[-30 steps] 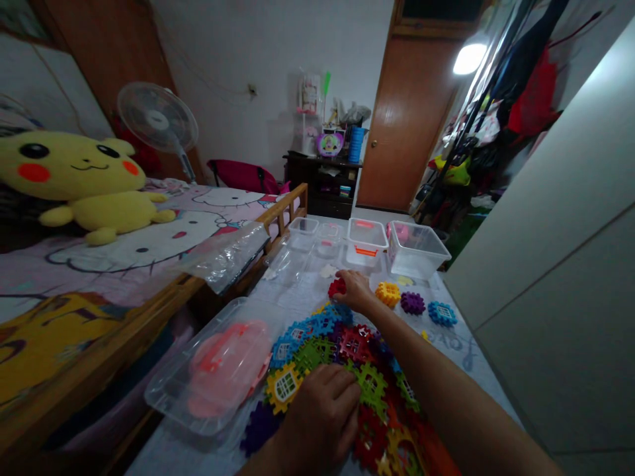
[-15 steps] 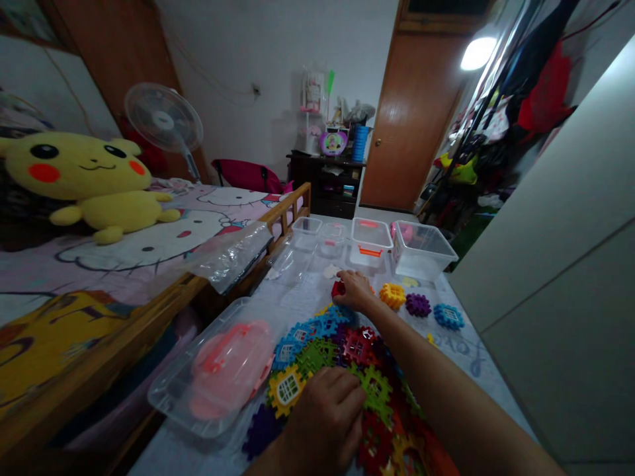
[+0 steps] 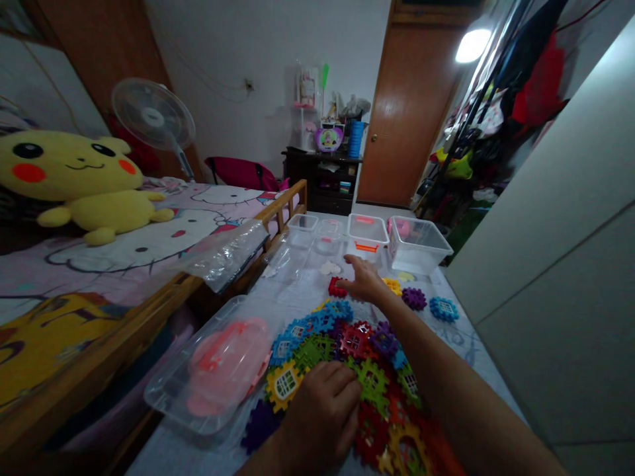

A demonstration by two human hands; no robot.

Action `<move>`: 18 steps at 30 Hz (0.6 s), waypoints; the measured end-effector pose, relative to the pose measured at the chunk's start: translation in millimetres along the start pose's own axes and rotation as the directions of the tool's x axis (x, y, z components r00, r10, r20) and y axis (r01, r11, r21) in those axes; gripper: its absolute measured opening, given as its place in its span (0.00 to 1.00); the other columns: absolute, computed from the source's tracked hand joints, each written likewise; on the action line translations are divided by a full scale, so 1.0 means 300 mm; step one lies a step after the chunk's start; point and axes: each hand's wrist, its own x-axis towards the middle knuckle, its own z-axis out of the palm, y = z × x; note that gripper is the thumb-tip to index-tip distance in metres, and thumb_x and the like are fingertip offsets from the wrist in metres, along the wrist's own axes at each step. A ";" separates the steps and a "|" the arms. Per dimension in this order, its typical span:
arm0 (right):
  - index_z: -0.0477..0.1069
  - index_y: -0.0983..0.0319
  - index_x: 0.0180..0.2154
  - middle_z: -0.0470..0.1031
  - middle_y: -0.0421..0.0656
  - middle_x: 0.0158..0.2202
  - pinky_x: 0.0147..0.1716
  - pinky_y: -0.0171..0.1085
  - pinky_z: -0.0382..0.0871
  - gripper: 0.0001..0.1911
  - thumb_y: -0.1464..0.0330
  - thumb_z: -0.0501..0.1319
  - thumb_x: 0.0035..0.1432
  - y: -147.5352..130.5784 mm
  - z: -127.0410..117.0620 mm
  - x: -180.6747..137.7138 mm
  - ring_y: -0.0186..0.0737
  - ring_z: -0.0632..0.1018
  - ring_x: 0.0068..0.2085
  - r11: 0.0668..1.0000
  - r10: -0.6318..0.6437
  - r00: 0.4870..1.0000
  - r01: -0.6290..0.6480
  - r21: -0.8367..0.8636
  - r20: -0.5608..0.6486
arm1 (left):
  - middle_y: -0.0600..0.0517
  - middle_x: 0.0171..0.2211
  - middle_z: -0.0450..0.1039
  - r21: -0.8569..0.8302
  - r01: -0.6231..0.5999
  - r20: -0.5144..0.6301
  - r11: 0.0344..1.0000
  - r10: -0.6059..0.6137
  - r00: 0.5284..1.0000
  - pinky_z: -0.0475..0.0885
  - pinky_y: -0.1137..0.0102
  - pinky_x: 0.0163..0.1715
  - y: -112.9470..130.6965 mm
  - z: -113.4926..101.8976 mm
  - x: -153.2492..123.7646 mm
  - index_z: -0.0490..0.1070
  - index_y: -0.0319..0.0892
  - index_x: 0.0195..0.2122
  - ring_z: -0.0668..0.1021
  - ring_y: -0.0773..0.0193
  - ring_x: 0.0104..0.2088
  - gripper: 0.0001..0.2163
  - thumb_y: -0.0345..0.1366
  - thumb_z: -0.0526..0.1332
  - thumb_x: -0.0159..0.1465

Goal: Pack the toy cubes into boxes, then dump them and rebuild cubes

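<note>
My right hand point(image 3: 366, 280) is stretched out at the far side of the pile, thumb and fingers apart. Just left of its thumb lies a red building block point(image 3: 337, 286). My left hand point(image 3: 325, 410) is curled over the near part of the pile, and whatever its fingers hold is hidden. Around it are a yellow window block point(image 3: 284, 385), a green gear-edged block point(image 3: 373, 385) and a red one point(image 3: 356, 340). Past my right wrist sit a partly covered yellow block point(image 3: 393, 286), a purple block point(image 3: 414, 299) and a blue block point(image 3: 444, 309).
Clear plastic boxes point(image 3: 421, 246) line the far end of the table. On the left a transparent lid point(image 3: 169, 396) lies with pink plastic parts point(image 3: 225, 367). A wooden bed rail point(image 3: 149, 317) borders the table's left side; a pale cabinet point(image 3: 560, 264) stands to the right.
My right hand has let go of the red block, opened its fingers and lifted slightly away to the right. My left hand stays curled over the pile. The view has shifted slightly.
</note>
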 end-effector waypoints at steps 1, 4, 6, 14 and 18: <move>0.61 0.63 0.61 0.70 0.55 0.59 0.55 0.48 0.64 0.33 0.63 0.66 0.56 0.018 -0.037 -0.024 0.51 0.71 0.58 1.000 -0.002 1.000 0.003 0.020 -0.020 | 0.48 0.35 0.75 0.002 0.001 -0.001 1.000 -0.001 1.000 0.72 0.62 0.37 0.002 -0.002 0.001 0.69 0.42 0.37 0.76 0.57 0.37 0.08 0.26 0.56 0.58; 0.66 0.62 0.56 0.76 0.51 0.52 0.51 0.47 0.69 0.25 0.66 0.64 0.58 0.092 -0.135 -0.139 0.46 0.77 0.50 0.984 -0.007 0.997 0.021 0.176 -0.076 | 0.48 0.35 0.75 0.004 0.001 -0.011 1.000 -0.001 1.000 0.73 0.62 0.38 0.007 -0.010 0.004 0.70 0.43 0.38 0.77 0.57 0.37 0.09 0.26 0.55 0.60; 0.70 0.61 0.52 0.79 0.49 0.48 0.49 0.47 0.71 0.20 0.66 0.63 0.58 0.140 -0.172 -0.241 0.46 0.79 0.47 0.968 0.009 0.998 0.008 0.249 -0.069 | 0.48 0.35 0.75 0.002 0.000 -0.014 1.000 0.000 1.000 0.73 0.62 0.39 0.009 -0.015 0.005 0.71 0.43 0.39 0.77 0.57 0.38 0.09 0.27 0.55 0.60; 0.72 0.58 0.53 0.75 0.49 0.54 0.56 0.51 0.67 0.27 0.64 0.69 0.51 0.137 -0.129 -0.536 0.50 0.74 0.55 0.972 -0.066 0.988 0.031 0.233 0.141 | 0.48 0.36 0.77 -0.006 -0.039 -0.098 0.999 0.038 0.994 0.75 0.62 0.40 0.013 -0.036 0.008 0.71 0.43 0.40 0.78 0.59 0.37 0.10 0.26 0.54 0.62; 0.73 0.59 0.50 0.73 0.49 0.54 0.56 0.51 0.65 0.21 0.66 0.67 0.52 0.100 -0.083 -0.543 0.50 0.73 0.55 0.978 -0.072 0.990 0.046 0.203 0.122 | 0.49 0.35 0.78 0.007 -0.062 -0.182 0.998 0.063 0.981 0.75 0.63 0.41 0.012 -0.044 0.007 0.71 0.43 0.40 0.78 0.61 0.37 0.09 0.26 0.54 0.63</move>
